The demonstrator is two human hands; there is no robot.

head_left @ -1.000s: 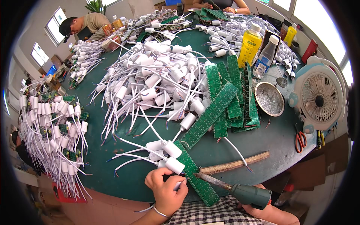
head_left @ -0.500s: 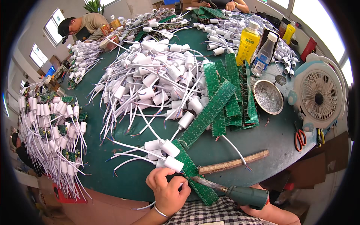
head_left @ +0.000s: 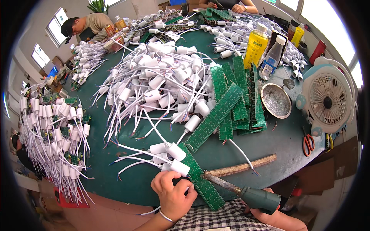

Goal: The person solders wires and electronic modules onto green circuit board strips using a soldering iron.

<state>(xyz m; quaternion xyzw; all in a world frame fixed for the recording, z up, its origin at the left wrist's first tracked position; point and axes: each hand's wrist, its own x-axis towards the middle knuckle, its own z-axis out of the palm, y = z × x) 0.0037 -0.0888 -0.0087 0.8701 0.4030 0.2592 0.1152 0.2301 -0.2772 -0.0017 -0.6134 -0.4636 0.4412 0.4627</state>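
My left hand (head_left: 176,196) is closed in a pinch at the left edge of a green circuit board strip (head_left: 210,192). A white cable (head_left: 148,212) runs under that hand and seems to end in the pinch; the fingers partly hide it. My right hand (head_left: 266,213) grips a soldering iron (head_left: 258,199) by its green handle. The iron's tip is at the left end of a wooden strip (head_left: 241,165), just right of the board. Several white lamp sockets (head_left: 179,168) with cables lie against the board's upper left edge.
Beyond are a heap of white sockets (head_left: 154,82), stacked green boards (head_left: 241,92) and bottles (head_left: 256,46). To the right stand a metal bowl (head_left: 275,100), orange-handled scissors (head_left: 308,144) and a fan (head_left: 327,100). More sockets (head_left: 58,134) lie left. Other people sit across the table.
The soldering iron has moved slightly up and right, its tip going from the circuit board to the end of the wooden strip. My left hand has stayed nearly in place.
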